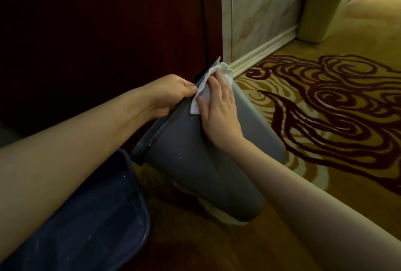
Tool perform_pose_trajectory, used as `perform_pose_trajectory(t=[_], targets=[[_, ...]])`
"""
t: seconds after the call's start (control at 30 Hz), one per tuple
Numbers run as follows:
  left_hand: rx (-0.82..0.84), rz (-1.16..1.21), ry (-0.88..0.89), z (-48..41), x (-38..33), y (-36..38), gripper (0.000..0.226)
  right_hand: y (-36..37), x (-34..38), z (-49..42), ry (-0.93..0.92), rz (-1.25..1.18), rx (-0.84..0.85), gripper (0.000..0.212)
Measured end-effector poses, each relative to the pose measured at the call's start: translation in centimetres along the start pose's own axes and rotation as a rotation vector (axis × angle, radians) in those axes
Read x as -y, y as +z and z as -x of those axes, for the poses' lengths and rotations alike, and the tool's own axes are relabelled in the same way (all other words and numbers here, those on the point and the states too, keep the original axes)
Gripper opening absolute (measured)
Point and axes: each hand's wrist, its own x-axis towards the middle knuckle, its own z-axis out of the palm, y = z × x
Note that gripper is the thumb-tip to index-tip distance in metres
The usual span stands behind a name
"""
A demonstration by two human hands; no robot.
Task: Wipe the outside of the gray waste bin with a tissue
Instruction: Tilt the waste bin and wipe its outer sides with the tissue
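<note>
The gray waste bin [191, 158] lies tipped on the carpet, its mouth turned toward the dark wooden panel at left and its base toward me. My left hand [171, 95] grips the bin's rim near the top. My right hand [219, 105] lies flat on the bin's upper side, pressing a crumpled white tissue [208, 84] against it close to the rim. Part of the tissue is hidden under my fingers.
A second dark blue-gray bin [91, 216] sits at lower left under my left forearm. A pale green bin [321, 10] stands at the back right by the marble wall and baseboard [264, 51]. Patterned yellow and maroon carpet [325, 108] covers the floor.
</note>
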Motion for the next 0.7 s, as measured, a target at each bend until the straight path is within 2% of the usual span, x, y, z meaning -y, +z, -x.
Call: perform_pose_trajectory(t=[0.1,0.17,0.37,0.43,0.53,0.63,0.7], targets=[[0.02,0.086,-0.042,-0.1,1.2,0.3,0.026,0.6,-1.3,1.0,-0.036,0.094,0.118,0.053],[-0.001,0.128,-0.071,-0.3,2.0,0.4,0.025,0.9,-3.0,2.4,0.014,0.133,0.182,0.052],[-0.093,0.184,-0.121,-0.7,3.1,-0.6,0.031,-0.6,-9.7,8.0,0.443,0.177,0.28,0.048],[-0.096,0.199,-0.13,-0.8,3.1,-0.6,0.031,-1.3,-11.1,9.1,0.495,0.183,0.261,0.042],[-0.093,0.238,-0.133,-1.0,3.0,-0.3,0.031,-2.1,-11.1,9.3,0.592,0.024,0.125,0.036],[-0.06,0.297,-0.161,-1.0,2.9,-0.1,0.029,-2.7,-8.6,8.2,0.484,-0.136,-0.034,0.028],[-0.041,0.317,-0.174,-1.2,3.0,-0.2,0.027,-2.2,-5.5,6.8,0.375,-0.234,-0.037,0.021]])
